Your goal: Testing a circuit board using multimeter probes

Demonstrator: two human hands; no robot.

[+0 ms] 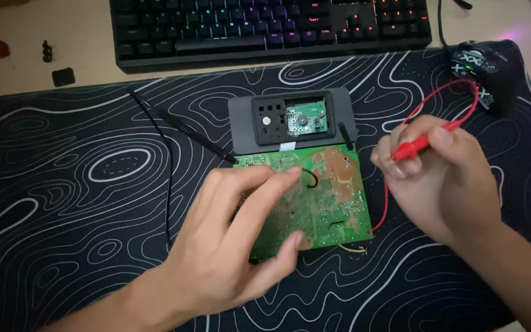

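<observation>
A green circuit board (314, 203) is laid solder-side up on the patterned mat (62, 184) at the middle of the bench, touching a grey panel (241, 120) at its 12 o'clock edge. The board is steadied by the left hand (228, 246), its fingers (271, 178) spread wide and flat over the 9 o'clock half, the thumb pressed at the 6 o'clock edge. A red probe (414, 147) is held pinched in the narrow fingers of the right hand (444, 178), just beside the board at 3 o'clock; its tip is not shown touching the board. A black probe (198, 138) is left lying on the mat at 10 o'clock, its tip near the board's corner, held by nothing. By the look of it, the board is exposed and set out, but probing is judged barely started: only one lead is in hand and no contact is made. A keyboard (271, 27) is seen at 12 o'clock
</observation>
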